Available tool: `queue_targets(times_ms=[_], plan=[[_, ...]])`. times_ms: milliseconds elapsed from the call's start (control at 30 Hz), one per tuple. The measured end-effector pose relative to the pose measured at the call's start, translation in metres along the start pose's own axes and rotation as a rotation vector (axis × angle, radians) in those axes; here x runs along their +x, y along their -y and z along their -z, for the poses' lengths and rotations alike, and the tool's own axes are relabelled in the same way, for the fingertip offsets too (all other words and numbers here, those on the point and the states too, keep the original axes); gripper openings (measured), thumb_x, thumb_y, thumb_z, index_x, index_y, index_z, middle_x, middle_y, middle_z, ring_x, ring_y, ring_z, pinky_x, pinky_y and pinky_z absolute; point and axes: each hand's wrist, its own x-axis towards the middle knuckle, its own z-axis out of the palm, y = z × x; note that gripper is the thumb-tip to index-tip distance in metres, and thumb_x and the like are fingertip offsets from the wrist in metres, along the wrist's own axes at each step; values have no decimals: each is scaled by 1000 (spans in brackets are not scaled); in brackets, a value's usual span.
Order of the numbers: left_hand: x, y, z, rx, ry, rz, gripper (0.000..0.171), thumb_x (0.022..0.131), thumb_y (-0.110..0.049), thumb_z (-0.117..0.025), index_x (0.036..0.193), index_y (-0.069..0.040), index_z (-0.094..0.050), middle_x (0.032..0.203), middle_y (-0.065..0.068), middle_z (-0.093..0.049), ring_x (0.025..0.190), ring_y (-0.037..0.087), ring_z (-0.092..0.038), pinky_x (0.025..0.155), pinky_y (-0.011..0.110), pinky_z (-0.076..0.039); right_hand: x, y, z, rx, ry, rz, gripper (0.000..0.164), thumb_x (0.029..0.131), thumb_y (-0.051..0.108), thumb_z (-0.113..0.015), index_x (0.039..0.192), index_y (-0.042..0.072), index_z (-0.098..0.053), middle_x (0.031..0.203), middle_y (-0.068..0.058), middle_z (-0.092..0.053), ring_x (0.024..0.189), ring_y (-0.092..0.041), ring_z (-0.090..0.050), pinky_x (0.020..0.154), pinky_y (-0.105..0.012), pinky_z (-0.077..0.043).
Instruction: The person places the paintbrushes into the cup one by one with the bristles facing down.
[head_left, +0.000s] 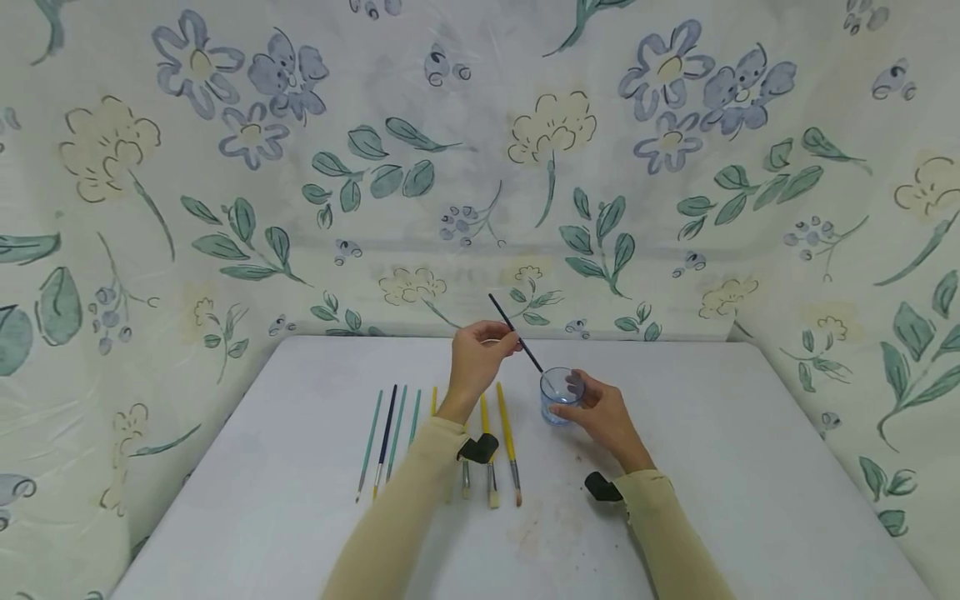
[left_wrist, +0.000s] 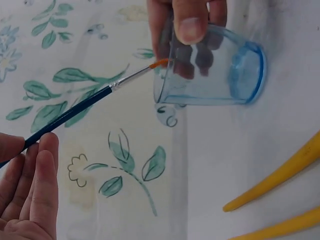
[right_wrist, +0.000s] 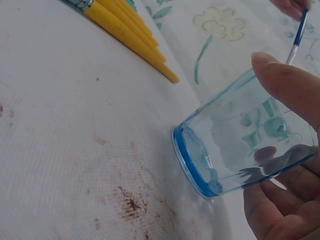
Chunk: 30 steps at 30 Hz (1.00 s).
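Pale floral drape (head_left: 480,187) behind and beside a white table (head_left: 255,500), soft light.

The left wrist view's edge crops the held blue brush (left_wrist: 82,107).

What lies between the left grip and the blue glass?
Part of the dark blue brush, slanting from the left grip to the blue glass; seen in the left wrist view.

My three views share the glass (head_left: 558,393).
Head looks forward and down; wrist views face it closer, from either side.
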Motion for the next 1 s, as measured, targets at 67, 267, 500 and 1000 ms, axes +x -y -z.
queue_targets(times_ms=[67, 267, 500, 1000], plan=[[-2, 1, -4, 13, 11, 4, 15, 94, -8, -74, 104, 2, -73, 101, 21, -78, 84, 21, -78, 83, 29, -65, 0, -1, 1, -5, -2, 11, 91, 83, 30, -88, 157, 8, -42, 157, -15, -52, 149, -33, -46, 122, -46, -39], [-8, 4, -11, 40, 54, 0, 15, 95, -10, -73, 105, 1, -73, 101, 18, -79, 88, 23, -79, 86, 32, -65, 1, -2, 2, -16, -10, 31, 90, 83, 30, -87, 157, 8, -42, 155, -15, -54, 148, -33, -48, 122, -47, -40], [-10, 12, -18, 61, 80, 9, 16, 95, -10, -72, 107, 1, -72, 102, 16, -78, 88, 21, -79, 87, 33, -65, 2, -4, 2, 1, -6, 22, 90, 83, 31, -88, 157, 7, -42, 156, -15, -53, 150, -33, -46, 123, -47, -38], [-18, 22, -27, 152, 118, 50, 15, 96, -14, -71, 106, -3, -74, 101, 13, -79, 88, 21, -78, 90, 37, -63, 2, -7, 0, -8, -9, 38, 93, 81, 37, -89, 157, 8, -43, 153, -16, -56, 147, -34, -49, 121, -48, -42]])
